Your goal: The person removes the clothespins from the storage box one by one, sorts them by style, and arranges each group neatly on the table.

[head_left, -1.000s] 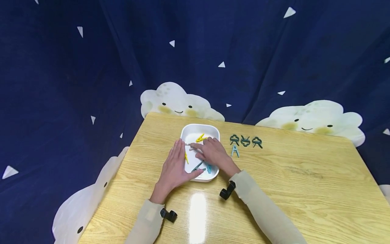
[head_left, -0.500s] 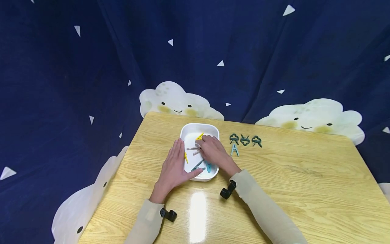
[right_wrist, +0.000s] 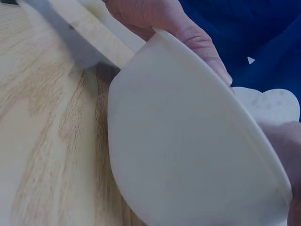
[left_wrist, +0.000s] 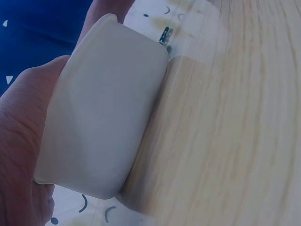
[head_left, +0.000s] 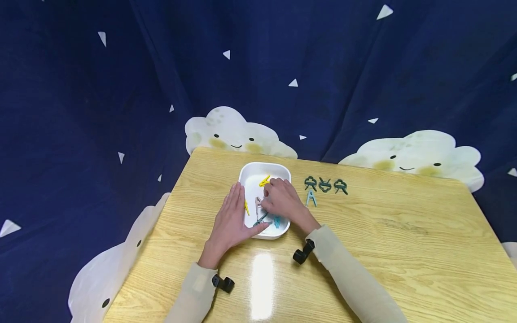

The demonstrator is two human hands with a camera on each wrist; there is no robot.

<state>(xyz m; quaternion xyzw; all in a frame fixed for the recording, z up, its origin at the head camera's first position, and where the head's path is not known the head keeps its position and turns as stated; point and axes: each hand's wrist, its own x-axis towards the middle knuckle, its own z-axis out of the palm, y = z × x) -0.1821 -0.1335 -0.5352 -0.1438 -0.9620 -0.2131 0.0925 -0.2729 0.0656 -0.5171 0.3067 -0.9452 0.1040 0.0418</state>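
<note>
- Left hand (head_left: 230,220) comes in from 8 o'clock and lies along the 9 o'clock side of the white tray (head_left: 258,167), fingers straight and together toward 1 o'clock, thumb apart and stretched over the near rim
- Right hand (head_left: 284,199) reaches across the 3 o'clock rim from 4 o'clock, wrist outside, fingers bent down into the tray
- Its fingertips are at the pale clip (head_left: 257,204) near the tray's middle; I cannot tell whether they clamp it
- A yellow clip (head_left: 264,181) lies at 12 o'clock inside, just beyond the right hand, and a teal clip (head_left: 277,221) at 5
- Three dark green clips (head_left: 325,185) stand apart on the wooden table (head_left: 383,233), between 2 and 3 o'clock from the tray
</note>
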